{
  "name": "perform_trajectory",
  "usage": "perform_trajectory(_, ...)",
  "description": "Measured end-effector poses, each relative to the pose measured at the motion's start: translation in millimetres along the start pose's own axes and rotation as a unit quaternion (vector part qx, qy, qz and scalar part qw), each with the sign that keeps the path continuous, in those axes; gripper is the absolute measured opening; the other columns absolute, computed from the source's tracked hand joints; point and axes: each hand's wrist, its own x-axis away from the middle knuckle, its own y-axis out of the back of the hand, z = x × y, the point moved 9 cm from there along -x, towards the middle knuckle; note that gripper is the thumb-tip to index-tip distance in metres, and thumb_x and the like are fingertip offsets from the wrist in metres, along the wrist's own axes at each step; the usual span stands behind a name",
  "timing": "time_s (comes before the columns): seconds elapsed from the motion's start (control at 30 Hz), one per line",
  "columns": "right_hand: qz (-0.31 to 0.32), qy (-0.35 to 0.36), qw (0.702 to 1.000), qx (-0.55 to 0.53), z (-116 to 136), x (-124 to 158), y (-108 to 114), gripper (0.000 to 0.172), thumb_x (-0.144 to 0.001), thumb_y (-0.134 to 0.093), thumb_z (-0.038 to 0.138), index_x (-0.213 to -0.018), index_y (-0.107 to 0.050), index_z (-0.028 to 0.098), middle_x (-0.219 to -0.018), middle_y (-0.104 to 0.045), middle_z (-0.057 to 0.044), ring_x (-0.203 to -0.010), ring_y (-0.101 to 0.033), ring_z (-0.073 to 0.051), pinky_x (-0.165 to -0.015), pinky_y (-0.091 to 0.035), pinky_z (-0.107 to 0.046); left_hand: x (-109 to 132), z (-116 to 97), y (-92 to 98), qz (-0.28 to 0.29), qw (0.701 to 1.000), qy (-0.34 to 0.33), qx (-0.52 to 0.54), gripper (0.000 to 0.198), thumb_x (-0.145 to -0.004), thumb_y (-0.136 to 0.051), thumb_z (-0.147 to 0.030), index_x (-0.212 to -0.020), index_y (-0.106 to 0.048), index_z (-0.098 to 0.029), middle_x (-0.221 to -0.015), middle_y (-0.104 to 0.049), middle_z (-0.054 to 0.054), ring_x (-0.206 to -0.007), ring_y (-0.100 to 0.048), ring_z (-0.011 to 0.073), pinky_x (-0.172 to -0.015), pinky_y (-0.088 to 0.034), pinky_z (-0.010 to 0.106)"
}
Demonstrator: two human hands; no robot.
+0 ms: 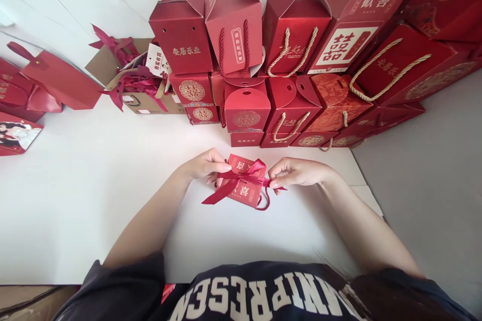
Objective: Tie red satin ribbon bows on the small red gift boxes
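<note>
A small red gift box (245,191) with gold characters lies on the white table (83,195) in front of me. A dark red satin ribbon (226,191) is wrapped across it, with a loop near the top and a tail trailing to the lower left. My left hand (208,164) is closed on the box's left side, fingertips pinching at the ribbon. My right hand (292,172) pinches the ribbon's right end beside the box. A thin red cord handle (264,203) hangs from the box's lower right corner.
Stacked red gift boxes and bags (286,60) with rope handles fill the back of the table. A brown cardboard box (141,88) holding red ribbons stands at back left. More red bags (33,88) lie at the far left. The table's right edge (371,188) drops to a grey floor.
</note>
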Motion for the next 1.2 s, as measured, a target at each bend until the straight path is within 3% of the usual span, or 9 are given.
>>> perform_trajectory(0.17, -0.008, -0.043, 0.997, 0.059, -14, 2, 5, 0.032, -0.084, -0.064, 0.044, -0.081, -0.07, 0.013, -0.073, -0.065, -0.002, -0.068, -0.056, -0.014, -0.067, -0.043, -0.027, 0, -4, -2.6, -0.024, 1.0, -0.006, 0.011, 0.047, -0.084, -0.059, -0.043, -0.051, -0.067, -0.011, -0.042, -0.059, 0.005, -0.032, -0.044, 0.0069, -0.035, -0.032, 0.02)
perform_trajectory(0.33, -0.207, -0.103, 0.943, 0.238, -6, 27, 46, 0.023, -0.088, -0.056, 0.039, -0.09, -0.07, 0.021, -0.091, -0.07, -0.005, -0.083, -0.062, -0.021, -0.074, -0.045, -0.032, 7, -30, -7.2, -0.033, 0.995, -0.03, -0.087, 0.034, -0.079, -0.068, -0.042, -0.062, -0.066, -0.012, -0.056, -0.061, 0.002, -0.048, -0.05, 0.0088, -0.047, -0.038, 0.021)
perform_trajectory(0.47, -0.303, 0.008, 0.936, 0.179, 30, 33, 49, 0.029, -0.096, -0.046, 0.045, -0.101, -0.063, 0.022, -0.102, -0.068, -0.005, -0.097, -0.062, -0.022, -0.087, -0.045, -0.035, 18, -51, -8.9, -0.064, 0.981, -0.024, -0.18, 0.03, -0.075, -0.072, -0.041, -0.068, -0.065, -0.013, -0.059, -0.053, -0.001, -0.053, -0.044, 0.008, -0.049, -0.034, 0.021)
perform_trajectory(0.57, -0.291, 0.1, 0.946, 0.107, 46, 22, 34, 0.029, -0.095, -0.049, 0.045, -0.109, -0.06, 0.023, -0.12, -0.062, -0.007, -0.116, -0.056, -0.023, -0.097, -0.043, -0.036, 30, -64, -10.9, -0.079, 0.98, -0.014, -0.182, 0.032, -0.076, -0.072, -0.039, -0.098, -0.064, -0.017, -0.061, -0.048, -0.005, -0.053, -0.04, 0.0077, -0.051, -0.034, 0.02)
perform_trajectory(0.63, -0.267, 0.128, 0.953, 0.068, 47, 12, 23, 0.027, -0.094, -0.052, 0.044, -0.108, -0.061, 0.023, -0.129, -0.057, -0.008, -0.122, -0.053, -0.023, -0.099, -0.043, -0.036, 41, -75, -1.4, -0.146, 0.969, -0.018, -0.198, 0.041, -0.078, -0.07, -0.04, -0.112, -0.057, -0.021, -0.066, -0.048, -0.005, -0.055, -0.04, 0.0082, -0.054, -0.036, 0.021)
perform_trajectory(0.77, -0.246, 0.148, 0.958, 0.029, 45, 3, 14, 0.022, -0.091, -0.058, 0.043, -0.091, -0.06, 0.021, -0.134, -0.053, -0.009, -0.122, -0.053, -0.024, -0.101, -0.042, -0.04, 64, -73, 16.4, -0.24, 0.919, 0.045, -0.31, 0.031, -0.078, -0.067, -0.049, -0.087, -0.065, -0.02, -0.082, -0.06, 0.001, -0.062, -0.048, 0.0106, -0.056, -0.038, 0.022)
perform_trajectory(0.93, -0.219, 0.157, 0.962, 0.042, 43, 0, 12, 0.025, -0.091, -0.06, 0.041, -0.079, -0.064, 0.019, -0.133, -0.053, -0.009, -0.128, -0.048, -0.025, -0.106, -0.037, -0.042, 70, -31, 1.8, -0.136, 0.94, 0.131, -0.284, 0.039, -0.08, -0.062, -0.054, -0.066, -0.07, -0.018, -0.059, -0.055, -0.001, -0.05, -0.039, 0.0092, -0.046, -0.028, 0.024)
perform_trajectory(1.07, -0.209, 0.165, 0.963, 0.03, 42, -2, 11, 0.028, -0.091, -0.06, 0.04, -0.075, -0.065, 0.017, -0.131, -0.056, -0.009, -0.124, -0.052, -0.024, -0.103, -0.039, -0.041, 70, -10, -16.5, -0.08, 0.97, 0.137, -0.185, 0.038, -0.077, -0.067, -0.05, -0.06, -0.067, -0.015, -0.048, -0.04, -0.004, -0.046, -0.026, 0.0071, -0.044, -0.019, 0.025)
perform_trajectory(1.2, -0.205, 0.16, 0.966, 0.006, 40, -4, 11, 0.034, -0.092, -0.059, 0.04, -0.069, -0.062, 0.016, -0.128, -0.058, -0.009, -0.119, -0.055, -0.024, -0.1, -0.04, -0.04, 68, -6, -24.6, -0.061, 0.98, 0.107, -0.154, 0.038, -0.077, -0.069, -0.047, -0.06, -0.064, -0.013, -0.055, -0.05, -0.002, -0.049, -0.033, 0.0071, -0.046, -0.023, 0.024)
